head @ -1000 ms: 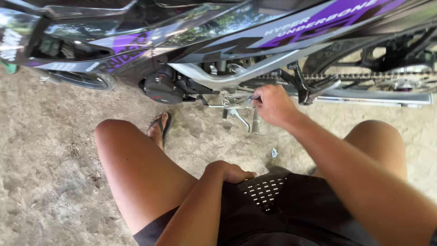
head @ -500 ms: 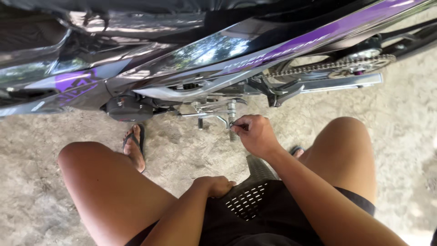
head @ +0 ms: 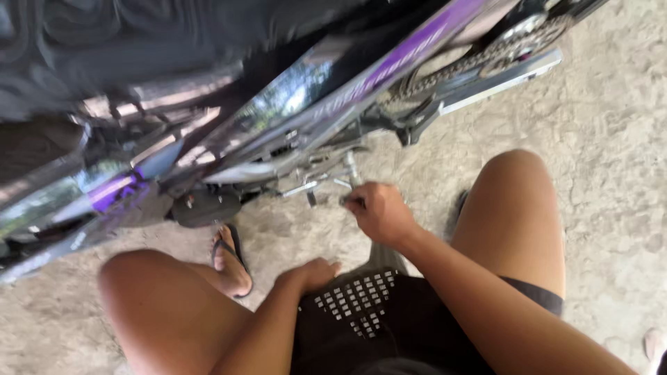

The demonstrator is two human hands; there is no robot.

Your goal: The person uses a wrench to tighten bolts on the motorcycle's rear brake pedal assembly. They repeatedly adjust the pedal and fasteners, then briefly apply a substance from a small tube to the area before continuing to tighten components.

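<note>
A person squats beside a black-and-purple motorcycle (head: pixel 292 104) parked on a rough concrete floor (head: pixel 611 139), seen from a head-worn cam looking down. The right hand (head: pixel 379 212) reaches fwd to the bike's underside, fingers (head: pixel 356 203) curled tight around a small metal part or tool at the silver footpeg bracket (head: pixel 326 182); motion blur hides exactly what is gripped. The bracket sits just below the frame, between the dark engine case (head: pixel 207 207) at left and the drive chain (head: pixel 472 59) w/ swingarm (head: pixel 500 78) at upper right. The left hand (head: pixel 314 272) rests loosely closed on the lap, against black shorts (head: pixel 354 312) w/ a pale square-dot pattern, holding nothing visible. A foot in a black flip-flop (head: pixel 233 260) is planted on the floor near the engine case, between the bare knees. Whole frame is blurred, esp. the bike's upper bodywork.
</note>
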